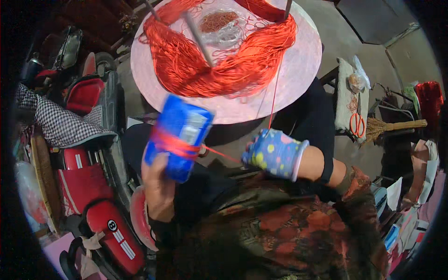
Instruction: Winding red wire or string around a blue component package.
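Note:
My left hand (pixel 159 189), bare and a little blurred, grips the lower end of a blue box-shaped packet (pixel 183 116) held tilted above my lap. Several turns of red cord (pixel 175 143) are wound around the packet's middle. A single strand runs from there to my right hand (pixel 273 154), which wears a blue glove with yellow and pale dots. Its fingers are closed around the strand, which then rises to a large skein of red-orange cord (pixel 182 77). The skein lies looped around upright rods (pixel 198 39) on a round pale pink tabletop (pixel 144 56).
A clear plastic bag with thin reddish cord (pixel 219 23) lies inside the skein. On the right, orange-handled scissors (pixel 357 124) lie on a covered bench (pixel 344 93) beside a straw broom (pixel 394 125). A red ride-on vehicle (pixel 114 235) and a checkered cloth (pixel 70 121) crowd the left.

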A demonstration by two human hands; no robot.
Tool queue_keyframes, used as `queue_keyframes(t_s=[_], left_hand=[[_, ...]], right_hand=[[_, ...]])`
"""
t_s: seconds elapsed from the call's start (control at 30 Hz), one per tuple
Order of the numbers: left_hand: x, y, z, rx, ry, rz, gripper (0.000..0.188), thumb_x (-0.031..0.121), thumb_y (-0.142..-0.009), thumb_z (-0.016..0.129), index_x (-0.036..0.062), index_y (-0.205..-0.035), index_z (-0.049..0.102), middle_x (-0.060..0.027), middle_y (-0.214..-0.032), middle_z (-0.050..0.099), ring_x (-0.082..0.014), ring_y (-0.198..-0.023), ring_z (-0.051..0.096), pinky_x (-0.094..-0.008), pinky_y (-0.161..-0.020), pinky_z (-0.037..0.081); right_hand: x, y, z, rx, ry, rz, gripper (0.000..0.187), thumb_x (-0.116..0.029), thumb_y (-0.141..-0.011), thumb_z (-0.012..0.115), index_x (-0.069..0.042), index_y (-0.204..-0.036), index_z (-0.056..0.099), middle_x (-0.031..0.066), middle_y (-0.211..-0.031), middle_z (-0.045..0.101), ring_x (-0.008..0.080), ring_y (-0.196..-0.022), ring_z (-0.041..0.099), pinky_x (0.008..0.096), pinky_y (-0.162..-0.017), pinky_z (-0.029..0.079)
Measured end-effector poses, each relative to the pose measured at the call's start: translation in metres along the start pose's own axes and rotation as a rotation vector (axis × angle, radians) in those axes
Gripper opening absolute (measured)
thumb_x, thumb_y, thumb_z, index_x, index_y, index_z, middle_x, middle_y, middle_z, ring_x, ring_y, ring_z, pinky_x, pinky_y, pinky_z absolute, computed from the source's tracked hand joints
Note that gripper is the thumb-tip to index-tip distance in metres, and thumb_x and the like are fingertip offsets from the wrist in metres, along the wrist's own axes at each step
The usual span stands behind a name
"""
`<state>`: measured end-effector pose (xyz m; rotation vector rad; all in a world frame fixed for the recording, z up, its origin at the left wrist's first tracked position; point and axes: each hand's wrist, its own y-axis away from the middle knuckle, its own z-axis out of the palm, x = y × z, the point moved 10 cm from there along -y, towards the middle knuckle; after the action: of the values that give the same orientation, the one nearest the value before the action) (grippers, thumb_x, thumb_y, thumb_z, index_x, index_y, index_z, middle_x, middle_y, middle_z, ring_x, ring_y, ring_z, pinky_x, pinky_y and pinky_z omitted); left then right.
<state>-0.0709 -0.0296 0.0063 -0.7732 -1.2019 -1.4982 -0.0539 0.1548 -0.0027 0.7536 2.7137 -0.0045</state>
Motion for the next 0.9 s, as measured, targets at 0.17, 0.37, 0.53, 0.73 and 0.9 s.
queue_keyframes(t_s=[0.17, 0.37, 0.53, 0.73, 0.9], left_hand=[[-0.033, 0.011, 0.036, -0.425, -0.935, -0.043, 0.056, 0.022, -0.065, 0.082, 0.0020, -0.111, 0.058, -0.0082, -0.099, 0.063, -0.0161, -0.086, 0.060, -0.0313, -0.080, 0.049], [-0.009, 0.041, 0.059, -0.592, -0.045, -0.225, 0.066, 0.024, -0.067, 0.081, 0.0011, -0.121, 0.051, -0.0115, -0.111, 0.061, -0.0194, -0.102, 0.059, -0.0333, -0.090, 0.048], [-0.014, 0.009, 0.007, 0.013, 0.127, -0.068, 0.076, 0.033, -0.069, 0.080, 0.0009, -0.129, 0.046, -0.0153, -0.119, 0.058, -0.0217, -0.108, 0.058, -0.0365, -0.090, 0.049], [-0.054, 0.017, 0.042, -0.530, -0.702, -0.187, 0.058, 0.026, -0.064, 0.083, 0.0006, -0.110, 0.058, -0.0034, -0.093, 0.061, -0.0143, -0.089, 0.057, -0.0309, -0.083, 0.047], [-0.013, 0.022, 0.056, -0.646, -0.270, 0.033, 0.058, 0.020, -0.064, 0.080, 0.0007, -0.113, 0.058, -0.0042, -0.103, 0.061, -0.0132, -0.095, 0.058, -0.0278, -0.084, 0.047]], right_hand=[[-0.012, 0.001, -0.066, 0.377, -0.525, -0.301, 0.010, -0.019, -0.082, 0.060, -0.009, -0.086, 0.063, 0.0099, -0.075, 0.063, 0.0291, -0.071, 0.064, 0.0369, -0.061, 0.051], [0.054, -0.011, -0.009, 0.295, -1.019, 0.079, 0.017, -0.022, -0.088, 0.061, -0.007, -0.094, 0.065, 0.0068, -0.079, 0.068, 0.0173, -0.073, 0.066, 0.0309, -0.068, 0.052], [-0.009, 0.015, -0.005, 0.167, -0.722, -0.201, 0.016, -0.020, -0.089, 0.057, -0.007, -0.091, 0.065, 0.0110, -0.079, 0.067, 0.0289, -0.073, 0.066, 0.0360, -0.066, 0.053], [0.017, -0.012, -0.063, 0.141, -0.785, -0.011, 0.016, -0.020, -0.083, 0.065, -0.008, -0.092, 0.067, 0.0098, -0.077, 0.068, 0.0248, -0.071, 0.066, 0.0325, -0.065, 0.052], [0.051, -0.005, 0.022, 0.144, -1.220, 0.166, 0.019, -0.020, -0.088, 0.061, -0.007, -0.101, 0.064, 0.0057, -0.080, 0.067, 0.0170, -0.076, 0.065, 0.0302, -0.069, 0.051]])
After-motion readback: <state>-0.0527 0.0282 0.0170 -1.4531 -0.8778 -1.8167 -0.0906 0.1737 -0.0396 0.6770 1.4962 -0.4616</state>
